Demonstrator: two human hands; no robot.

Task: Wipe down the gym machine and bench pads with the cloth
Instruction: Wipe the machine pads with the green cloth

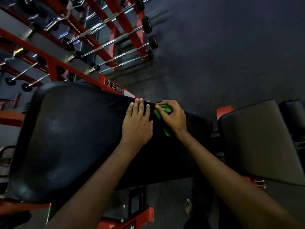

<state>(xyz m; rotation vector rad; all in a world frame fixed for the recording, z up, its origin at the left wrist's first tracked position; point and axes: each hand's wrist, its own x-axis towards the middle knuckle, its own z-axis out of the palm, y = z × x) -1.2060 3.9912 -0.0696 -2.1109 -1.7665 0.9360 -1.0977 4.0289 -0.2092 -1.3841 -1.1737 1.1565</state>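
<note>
A long black bench pad (71,138) fills the middle of the view, on a red frame. My left hand (137,120) lies flat on the pad, fingers straight and reaching its far edge. Just to the right, my right hand (171,117) grips a bunched green cloth (163,110) against the pad's far edge. Most of the cloth is hidden under that hand; a strip shows below the wrist. A second black pad (257,142) sits to the right, apart from both hands.
A red rack (115,47) with several chrome barbells stands beyond the bench at upper left. Dark rubber floor (222,47) spreads to the upper right. The bench's red base (132,219) and a bare foot (189,206) show at the bottom.
</note>
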